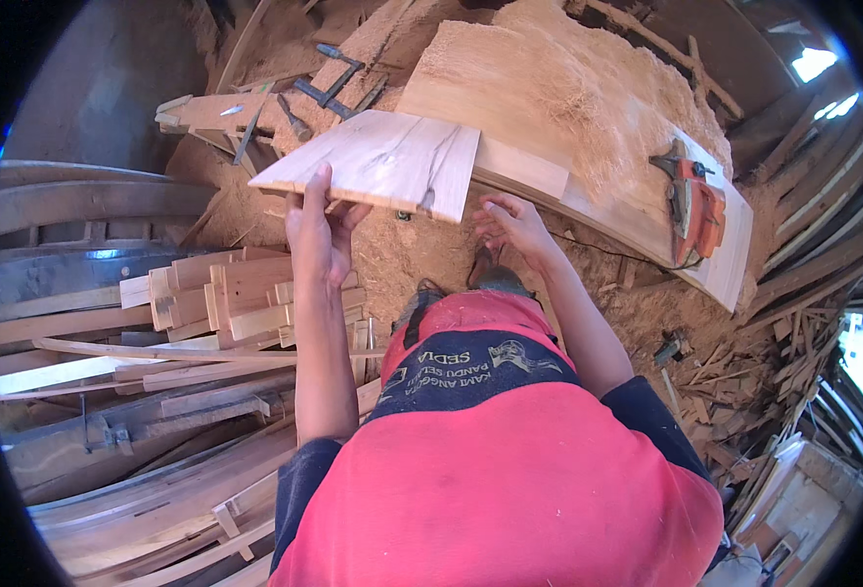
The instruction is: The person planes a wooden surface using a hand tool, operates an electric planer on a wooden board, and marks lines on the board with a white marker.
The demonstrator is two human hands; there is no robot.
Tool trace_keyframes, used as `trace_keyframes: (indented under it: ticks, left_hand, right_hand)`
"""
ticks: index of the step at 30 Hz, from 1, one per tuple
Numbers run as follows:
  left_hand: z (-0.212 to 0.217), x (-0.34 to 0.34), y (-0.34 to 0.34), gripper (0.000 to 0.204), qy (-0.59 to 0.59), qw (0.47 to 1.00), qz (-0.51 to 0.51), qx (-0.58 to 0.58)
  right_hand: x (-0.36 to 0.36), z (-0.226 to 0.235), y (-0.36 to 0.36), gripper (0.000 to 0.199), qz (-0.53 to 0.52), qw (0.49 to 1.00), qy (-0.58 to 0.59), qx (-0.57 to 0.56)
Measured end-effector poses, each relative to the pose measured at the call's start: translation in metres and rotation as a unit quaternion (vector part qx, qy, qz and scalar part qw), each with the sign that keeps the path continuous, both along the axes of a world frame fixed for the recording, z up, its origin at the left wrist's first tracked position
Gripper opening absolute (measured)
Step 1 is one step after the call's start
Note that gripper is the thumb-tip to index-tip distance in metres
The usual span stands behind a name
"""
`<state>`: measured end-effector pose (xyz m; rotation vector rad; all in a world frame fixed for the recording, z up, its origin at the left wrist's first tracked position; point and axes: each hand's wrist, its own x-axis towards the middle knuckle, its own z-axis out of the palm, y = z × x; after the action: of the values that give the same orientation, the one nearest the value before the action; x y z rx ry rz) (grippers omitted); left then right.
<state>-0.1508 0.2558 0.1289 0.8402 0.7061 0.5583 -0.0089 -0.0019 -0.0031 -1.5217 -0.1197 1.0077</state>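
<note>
Two hands at a pale board [377, 161]: left hand [319, 235] grips its near edge, right hand [511, 225] hovers half-open, empty, just beside.

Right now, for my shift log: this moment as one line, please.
left hand: holds pale board near edge | right hand: open, under board | orange power tool: on workbench | sawdust: heaped behind

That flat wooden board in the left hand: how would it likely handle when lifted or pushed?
The board probably stays stiff: it spans flat though the left hand grips only its near edge. It seems fairly light, since one hand carries it; the right hand is apart. A dark crack-like line may make it split under strain.
</note>
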Motion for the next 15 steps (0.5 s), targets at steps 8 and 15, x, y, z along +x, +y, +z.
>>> trace_keyframes:
  ticks: [8, 15]
  left_hand:
    - [0.000, 0.000, 0.005, 0.047, -0.004, 0.999, -0.044, 0.016]
    - [-0.124, -0.093, 0.017, 0.052, 0.077, 0.994, 0.059, -0.041]
  right_hand:
    - [-0.020, -0.017, -0.002, 0.039, -0.060, 0.998, 0.023, 0.029]
    - [-0.026, -0.032, -0.029, 0.034, -0.113, 0.991, 0.064, -0.034]
